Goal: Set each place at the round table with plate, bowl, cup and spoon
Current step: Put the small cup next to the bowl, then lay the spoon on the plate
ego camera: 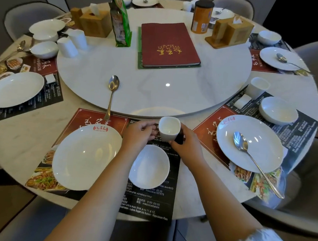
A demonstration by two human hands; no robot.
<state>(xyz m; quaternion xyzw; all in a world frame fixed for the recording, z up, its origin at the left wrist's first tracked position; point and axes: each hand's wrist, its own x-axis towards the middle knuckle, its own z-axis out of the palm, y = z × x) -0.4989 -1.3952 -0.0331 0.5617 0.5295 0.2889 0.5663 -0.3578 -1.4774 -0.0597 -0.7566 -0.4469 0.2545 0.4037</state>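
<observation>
At the near place a white plate [86, 157] and a white bowl [149, 167] sit on a printed placemat [149, 203]. Just beyond the bowl a small white cup [169, 128] stands upright on the mat. My right hand [187, 142] curls round the cup's right side and my left hand [137, 135] touches it from the left with curled fingers. A metal spoon [111, 94] lies on the turntable [156, 86], its handle reaching over the edge toward the mat.
The place at the right has a plate with spoon [249, 144], bowl [278, 111] and cup [258, 87]. At the left are a plate [15, 89], stacked bowls [44, 48], two cups [72, 40] and spoons. A red menu [168, 44], tissue boxes, a green packet and a can stand on the turntable.
</observation>
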